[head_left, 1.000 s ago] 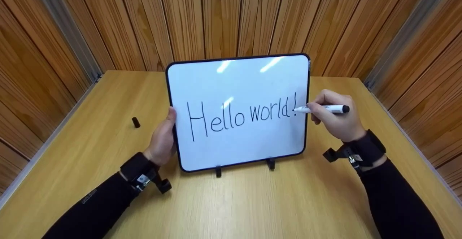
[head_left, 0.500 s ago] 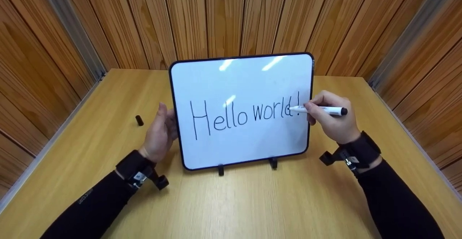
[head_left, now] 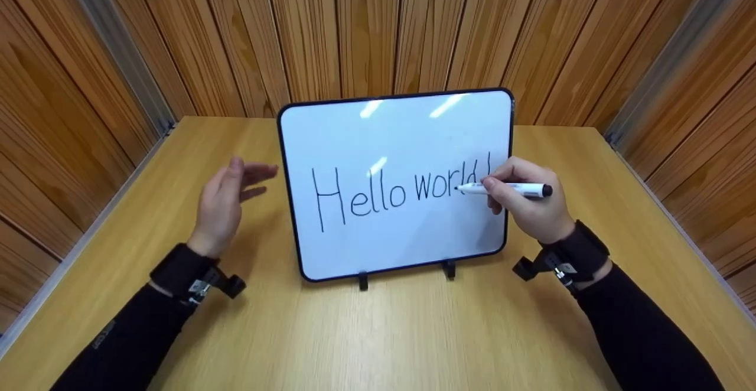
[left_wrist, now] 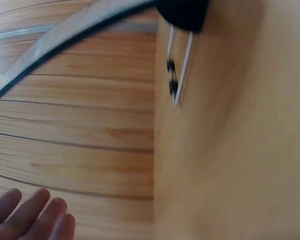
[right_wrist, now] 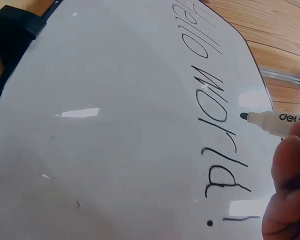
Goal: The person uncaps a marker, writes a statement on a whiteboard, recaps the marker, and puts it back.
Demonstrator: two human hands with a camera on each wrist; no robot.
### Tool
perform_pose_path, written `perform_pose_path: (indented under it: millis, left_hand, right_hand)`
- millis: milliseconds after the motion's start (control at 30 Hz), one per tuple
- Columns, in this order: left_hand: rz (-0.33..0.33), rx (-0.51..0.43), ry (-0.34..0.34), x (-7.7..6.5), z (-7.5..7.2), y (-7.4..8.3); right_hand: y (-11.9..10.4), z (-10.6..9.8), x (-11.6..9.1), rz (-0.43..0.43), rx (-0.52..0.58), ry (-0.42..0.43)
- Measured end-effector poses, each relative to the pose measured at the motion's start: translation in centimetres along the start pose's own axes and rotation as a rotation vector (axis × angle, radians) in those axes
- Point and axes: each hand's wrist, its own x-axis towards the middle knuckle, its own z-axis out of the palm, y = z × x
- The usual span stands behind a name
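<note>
A black-framed whiteboard (head_left: pixel 384 125) leans upright on its stand, with "Hello world!" written across it in black. In front of its right part, my right hand (head_left: pixel 531 202) pinches a white marker (head_left: pixel 522 189) between thumb and fingers. The marker's uncapped black tip overlaps the letters near the "r" in the head view; the right wrist view shows it in front of the board beside the "o". My left hand (head_left: pixel 221 208) is off the board, left of its edge, with fingers extended and holding nothing. Its fingers (left_wrist: pixel 32 215) appear low in the left wrist view.
Two black stand feet (head_left: pixel 363 280) jut out under the board's lower edge. Behind it, a thin wire support (left_wrist: pixel 175 95) shows in the left wrist view. The wooden table (head_left: pixel 378 344) ends at panelled walls (head_left: pixel 366 31) at the back and sides.
My left hand has let go of the board's left edge and moved left, now covering the spot where the small black cap lay. My right hand has drawn the marker leftward from the exclamation mark.
</note>
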Motion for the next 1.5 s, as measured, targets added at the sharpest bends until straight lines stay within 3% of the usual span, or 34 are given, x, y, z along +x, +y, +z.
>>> perform_pose_path:
  millis: [200, 533, 1067, 1500]
  left_hand:
    - [-0.004, 0.364, 0.006, 0.5, -2.5, 0.0]
    - [-0.061, 0.744, -0.047, 1.0, -4.4, -1.7]
    - [-0.188, 0.967, -0.186, 0.7, -5.2, -3.2]
    - [-0.135, 1.005, -0.237, 0.9, -5.1, -3.9]
  right_hand:
    - [0.0, 1.3, -0.1, 0.002, 0.024, -0.034]
    - [-0.1, 3.3, 0.2, -0.032, 0.017, -0.071]
    - [-0.5, 6.7, 1.0, -0.115, 0.108, -0.182]
    - [-1.3, 8.9, 1.4, -0.152, 0.173, -0.220]
